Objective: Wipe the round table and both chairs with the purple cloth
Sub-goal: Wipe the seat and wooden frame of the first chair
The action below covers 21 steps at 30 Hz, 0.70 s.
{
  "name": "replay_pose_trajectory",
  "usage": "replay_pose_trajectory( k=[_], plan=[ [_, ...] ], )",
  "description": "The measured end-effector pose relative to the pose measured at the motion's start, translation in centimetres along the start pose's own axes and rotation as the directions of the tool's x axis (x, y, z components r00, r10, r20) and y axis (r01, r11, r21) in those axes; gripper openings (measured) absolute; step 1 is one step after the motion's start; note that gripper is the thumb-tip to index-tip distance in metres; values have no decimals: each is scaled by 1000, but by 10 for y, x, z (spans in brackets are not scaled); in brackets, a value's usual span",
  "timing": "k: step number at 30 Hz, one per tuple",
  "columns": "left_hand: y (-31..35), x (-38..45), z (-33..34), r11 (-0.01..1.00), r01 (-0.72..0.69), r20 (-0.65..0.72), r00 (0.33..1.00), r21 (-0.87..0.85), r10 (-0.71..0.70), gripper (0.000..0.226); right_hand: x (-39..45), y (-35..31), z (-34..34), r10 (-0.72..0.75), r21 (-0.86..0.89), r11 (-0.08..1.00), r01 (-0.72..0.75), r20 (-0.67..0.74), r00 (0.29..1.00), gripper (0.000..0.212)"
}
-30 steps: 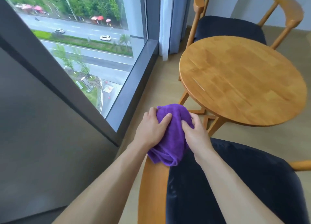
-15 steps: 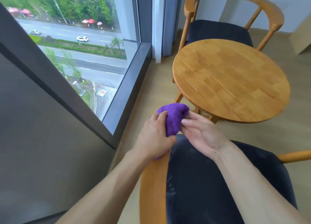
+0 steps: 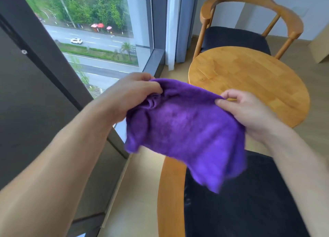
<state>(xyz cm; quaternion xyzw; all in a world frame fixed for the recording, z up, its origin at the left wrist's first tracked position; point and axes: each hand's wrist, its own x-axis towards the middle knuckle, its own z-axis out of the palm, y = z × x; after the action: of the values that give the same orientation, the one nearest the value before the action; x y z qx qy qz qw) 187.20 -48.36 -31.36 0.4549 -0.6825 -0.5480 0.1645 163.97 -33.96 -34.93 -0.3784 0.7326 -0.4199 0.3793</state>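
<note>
Purple terry cloth (image 3: 183,130) is hanging spread in the air between both hands, above the near chair's dark seat and in front of the round table. Its upper edge is stretching from one hand to the other, while the rest is drooping down in soft folds, with the lowest corner dangling over the near wooden chair with the dark padded seat (image 3: 249,201); whether that corner is touching the seat cannot be told. The left hand (image 3: 131,94) is gripping the cloth's upper left corner, its fingers curling round a bunched fold. The right hand (image 3: 245,108) is pinching the upper right edge between thumb and fingertips, the remaining fingers curling loosely behind.

Behind the cloth, the round honey-coloured wooden table (image 3: 258,83) is standing with its near rim partly hidden by the fabric and the right hand. Beyond the table, the far wooden chair with a curved backrest and dark seat (image 3: 236,39) is sitting tucked close against the table's far edge. On the left, a tall window with a dark frame (image 3: 99,41) is showing a road, trees and a white car far below, and a pale curtain (image 3: 172,26) is hanging beside the glass.
</note>
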Motion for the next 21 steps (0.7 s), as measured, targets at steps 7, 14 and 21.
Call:
replay_pose_trajectory(
  k=[7, 14, 21],
  plan=[
    [-88, 51, 32, 928, 220, -64, 975, 300, -211, 6, 40, 57, 37, 111, -253, 964, -81, 107, 988, 11],
    [-123, 47, 121, 936, 98, -173, 984, 337, -41, 43, 38, 107, 85, 333, 30, 941, -337, 83, 939, 63],
    [-100, 59, 155, 925, 65, -23, 998, 375, -61, 48, 23, 116, 115, 421, 464, 784, -412, 90, 903, 67]
  ],
)
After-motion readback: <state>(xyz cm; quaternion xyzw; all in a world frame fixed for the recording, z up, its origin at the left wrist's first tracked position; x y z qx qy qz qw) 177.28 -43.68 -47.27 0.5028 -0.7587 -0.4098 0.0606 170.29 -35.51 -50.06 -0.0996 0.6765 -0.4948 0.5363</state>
